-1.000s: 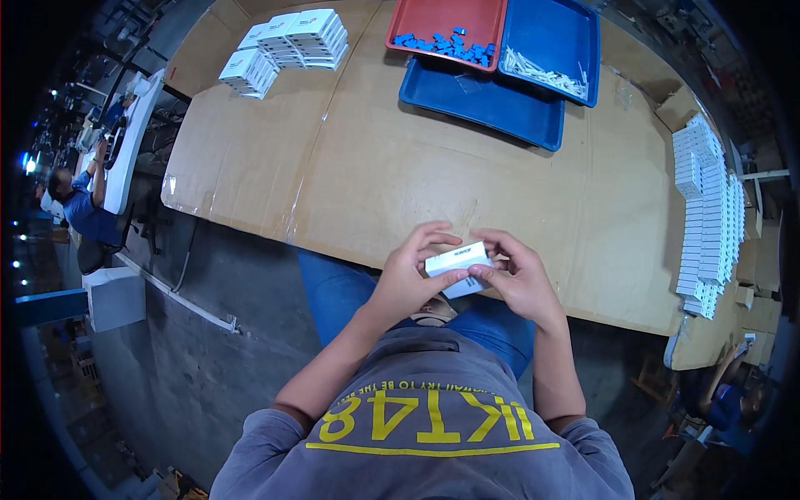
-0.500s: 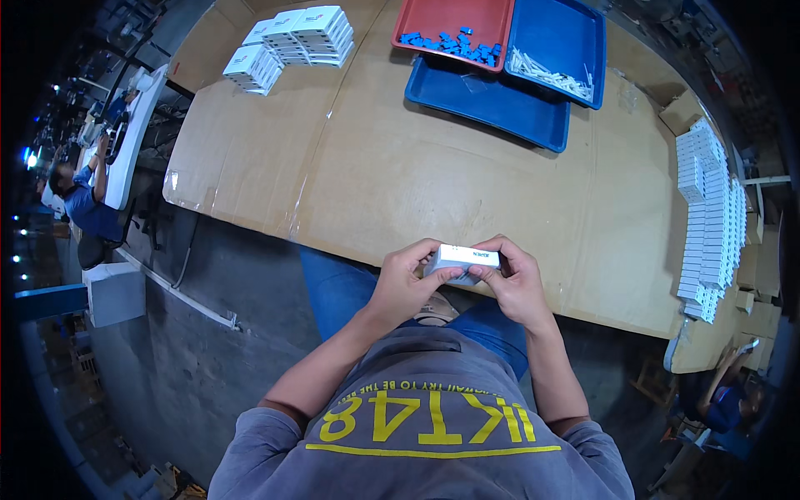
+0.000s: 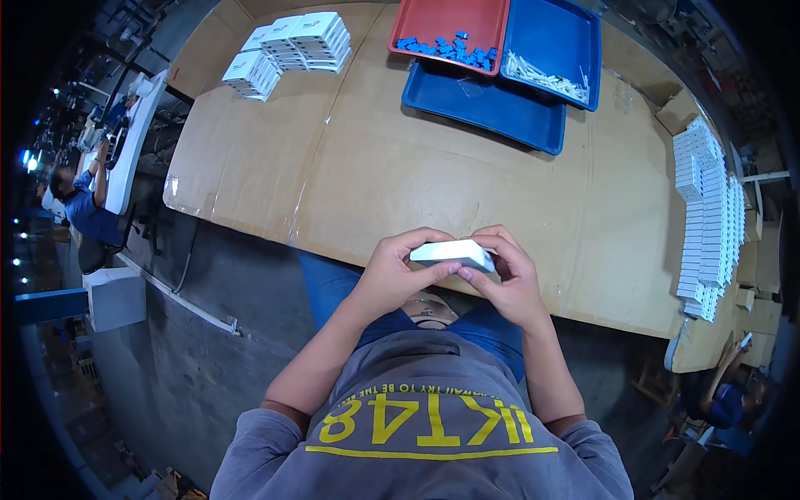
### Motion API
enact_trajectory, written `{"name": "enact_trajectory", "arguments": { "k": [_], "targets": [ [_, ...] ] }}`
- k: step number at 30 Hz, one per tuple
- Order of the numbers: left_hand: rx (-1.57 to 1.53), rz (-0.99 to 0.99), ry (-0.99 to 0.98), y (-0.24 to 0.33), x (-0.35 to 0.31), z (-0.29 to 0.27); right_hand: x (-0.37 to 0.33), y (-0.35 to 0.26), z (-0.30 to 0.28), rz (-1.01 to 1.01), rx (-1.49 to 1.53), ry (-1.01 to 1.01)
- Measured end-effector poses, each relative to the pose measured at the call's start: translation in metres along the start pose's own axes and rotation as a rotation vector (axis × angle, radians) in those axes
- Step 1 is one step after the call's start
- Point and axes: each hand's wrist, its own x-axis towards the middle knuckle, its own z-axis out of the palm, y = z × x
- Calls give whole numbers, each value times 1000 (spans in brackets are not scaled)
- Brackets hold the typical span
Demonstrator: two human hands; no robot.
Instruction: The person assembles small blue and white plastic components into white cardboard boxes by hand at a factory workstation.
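Note:
A small white box [image 3: 450,253] is held between both hands, just above the table's near edge. My left hand [image 3: 400,268] grips its left end, thumb along the near side and fingers behind. Around the right end my right hand [image 3: 510,275] is closed, its thumb at the near lower edge and its index finger over the far side. A plain white face of the box points up, and a shaded side faces me. The fingertips behind the box are partly hidden.
Cardboard covers the table [image 3: 400,167]. At the back stand a red tray [image 3: 433,18] of blue parts, a blue tray [image 3: 554,37] of white sticks and a lower blue tray [image 3: 475,104]. White boxes [image 3: 292,42] are stacked back left, more boxes [image 3: 704,217] at right. Co-workers sit on both sides.
The box has been turned in my hands: the printed face seen before has given way to a plain white one. Both hands have shifted slightly, still gripping it.

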Motion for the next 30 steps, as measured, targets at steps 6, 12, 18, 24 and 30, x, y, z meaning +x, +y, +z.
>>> {"name": "enact_trajectory", "arguments": {
  "k": [6,12,18,24,30],
  "targets": [
    [145,-136,11,-18,1,1,-18,37,5,215,71,11],
    [159,-205,-53,-29,14,-5,-20,42,16,448,339,107],
    [-171,21,-17,-24,10,-15,-6,11,9,57,149,104],
    [-3,-151,32,-50,8,-10,-11,36,1,405,311,58],
    [257,-315,-205,-87,13,-30,-31,87,2,671,232,-130]
  ]
}}
